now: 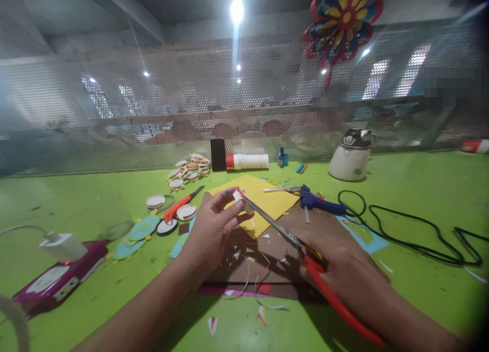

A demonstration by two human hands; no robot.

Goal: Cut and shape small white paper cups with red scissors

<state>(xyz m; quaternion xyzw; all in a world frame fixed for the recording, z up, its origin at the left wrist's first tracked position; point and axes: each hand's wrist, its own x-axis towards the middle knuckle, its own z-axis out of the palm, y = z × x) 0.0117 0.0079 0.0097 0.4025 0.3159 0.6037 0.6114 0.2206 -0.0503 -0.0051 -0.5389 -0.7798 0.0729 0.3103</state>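
Note:
My left hand [216, 224] pinches a small white paper piece with a red edge [239, 195] between thumb and fingers. My right hand [340, 270] grips scissors [284, 234] with red-orange handles, their blades pointing up and left. The blade tips meet the paper at my left fingertips; whether they touch or cut it I cannot tell. Beneath both hands lie a yellow sheet [263, 196] and a brown board [260, 260] strewn with white paper scraps and thin curled strips.
A blue glue gun [321, 201] with a black cord lies right, before a white kettle [349, 161]. An orange-handled knife [183, 204], white discs [156, 202] and light-blue discs [143, 228] lie left, near a purple power strip [61, 275]. Behind stand a dark phone-like slab [218, 155] and white roll [250, 162].

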